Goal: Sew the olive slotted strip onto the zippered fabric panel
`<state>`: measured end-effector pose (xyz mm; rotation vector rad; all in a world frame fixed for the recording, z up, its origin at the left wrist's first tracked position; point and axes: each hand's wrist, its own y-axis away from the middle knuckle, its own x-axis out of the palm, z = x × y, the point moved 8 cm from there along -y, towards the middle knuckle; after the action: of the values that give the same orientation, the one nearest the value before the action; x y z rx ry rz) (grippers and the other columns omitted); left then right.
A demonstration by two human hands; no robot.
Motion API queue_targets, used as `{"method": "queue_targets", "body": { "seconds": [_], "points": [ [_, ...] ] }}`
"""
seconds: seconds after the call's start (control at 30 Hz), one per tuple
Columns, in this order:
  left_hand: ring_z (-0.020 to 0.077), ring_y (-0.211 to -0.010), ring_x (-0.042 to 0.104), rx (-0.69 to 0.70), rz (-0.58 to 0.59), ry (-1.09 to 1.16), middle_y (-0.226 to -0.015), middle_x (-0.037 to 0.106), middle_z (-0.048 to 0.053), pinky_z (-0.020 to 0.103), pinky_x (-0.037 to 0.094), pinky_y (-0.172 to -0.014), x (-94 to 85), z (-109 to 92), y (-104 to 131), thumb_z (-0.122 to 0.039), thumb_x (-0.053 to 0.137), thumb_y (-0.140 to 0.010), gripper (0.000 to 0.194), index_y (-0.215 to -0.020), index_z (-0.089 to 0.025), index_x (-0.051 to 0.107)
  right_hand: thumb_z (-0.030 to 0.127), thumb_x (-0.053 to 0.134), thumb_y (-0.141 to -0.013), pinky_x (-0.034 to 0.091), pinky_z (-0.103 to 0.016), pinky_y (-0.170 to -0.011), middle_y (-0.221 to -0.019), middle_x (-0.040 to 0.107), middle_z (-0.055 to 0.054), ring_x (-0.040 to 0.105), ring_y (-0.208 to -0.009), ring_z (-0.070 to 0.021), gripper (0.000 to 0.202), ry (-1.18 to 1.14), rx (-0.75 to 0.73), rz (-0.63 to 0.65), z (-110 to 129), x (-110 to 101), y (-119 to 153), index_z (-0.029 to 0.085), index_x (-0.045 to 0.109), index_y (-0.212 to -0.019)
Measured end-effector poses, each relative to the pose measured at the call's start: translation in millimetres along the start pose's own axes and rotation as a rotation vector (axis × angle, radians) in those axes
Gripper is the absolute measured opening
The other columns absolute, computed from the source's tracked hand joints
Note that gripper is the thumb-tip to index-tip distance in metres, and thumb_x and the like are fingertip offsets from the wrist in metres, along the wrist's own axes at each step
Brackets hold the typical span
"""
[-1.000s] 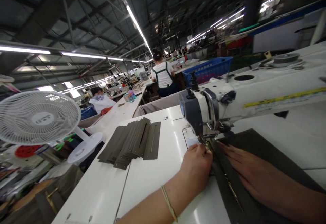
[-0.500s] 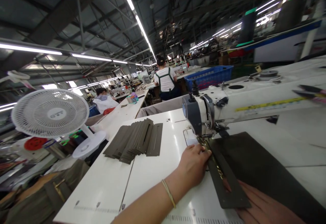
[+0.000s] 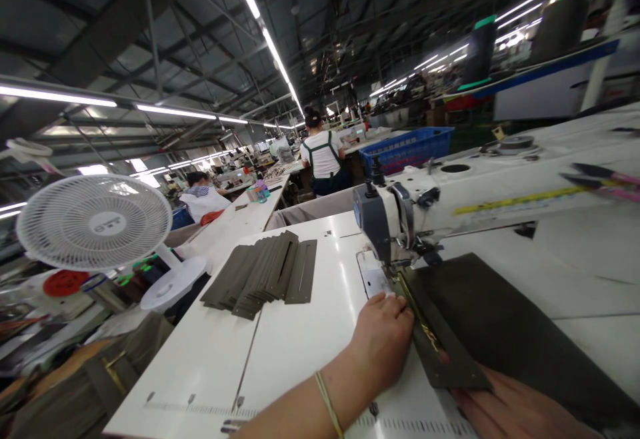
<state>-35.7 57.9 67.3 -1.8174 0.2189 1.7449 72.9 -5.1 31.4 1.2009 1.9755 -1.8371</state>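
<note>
Beneath the sewing machine head (image 3: 387, 222) lies a dark olive slotted panel (image 3: 447, 376), with a gold-toothed zipper (image 3: 423, 322) showing through its slot. My left hand (image 3: 385, 336) is closed, its fingers curled at the panel's left edge just short of the presser foot; the fingertips are partly hidden. At the near end, my right hand (image 3: 515, 406) holds the panel from below, and a bit of finger shows through the slot. A larger dark olive piece (image 3: 500, 319) spreads to the right, partly under the slotted panel and beside my right hand.
A fanned stack of slotted panels (image 3: 265, 272) lies left on the white table (image 3: 300, 359). Beyond it stands a white fan (image 3: 107, 222). Scissors (image 3: 600, 182) and a yellow tape measure (image 3: 520, 200) rest on the machine arm. A blue crate (image 3: 407, 149) and a seated co-worker (image 3: 323, 156) are ahead.
My left hand has drawn back slightly from the presser foot, its fingers more curled and off the zipper. The slotted panel's near end and my right hand sit a little farther forward.
</note>
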Motion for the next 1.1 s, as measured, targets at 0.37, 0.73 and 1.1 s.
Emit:
{"method": "queue_targets", "body": {
  "seconds": [0.37,0.73,1.1],
  "points": [
    [0.0219,-0.098,0.069,0.034,-0.017,-0.003,-0.111,0.072,0.01,0.039,0.05,-0.102,-2.7,10,-7,-0.018,0.059,-0.092,0.015,-0.103,-0.012,0.066,-0.001,0.039,-0.08,0.056,-0.033,-0.082,-0.08,0.074,-0.005,0.069,-0.078,-0.0212,0.048,0.005,0.021,-0.017,-12,4,-17,0.018,0.067,-0.114],
    [0.0228,-0.091,0.069,0.028,-0.111,0.124,-0.099,0.072,0.01,0.036,0.055,-0.087,4.6,24,-15,-0.021,0.067,-0.087,0.015,-0.1,-0.013,0.066,-0.008,0.036,-0.073,0.056,-0.026,-0.069,-0.072,0.07,-0.001,0.066,-0.067,-0.0149,0.041,-0.008,0.05,-0.016,-37,1,-45,0.019,0.064,-0.086],
    [0.0251,-0.085,0.063,-0.084,-0.03,0.068,-0.092,0.066,0.009,0.037,0.057,-0.078,15.6,44,-27,-0.017,0.066,-0.084,0.011,-0.095,-0.015,0.066,-0.007,0.035,-0.069,0.053,-0.028,-0.064,-0.07,0.069,-0.004,0.063,-0.064,-0.017,0.04,0.023,0.081,-0.084,-50,14,-53,0.017,0.064,-0.084]
  ]
}}
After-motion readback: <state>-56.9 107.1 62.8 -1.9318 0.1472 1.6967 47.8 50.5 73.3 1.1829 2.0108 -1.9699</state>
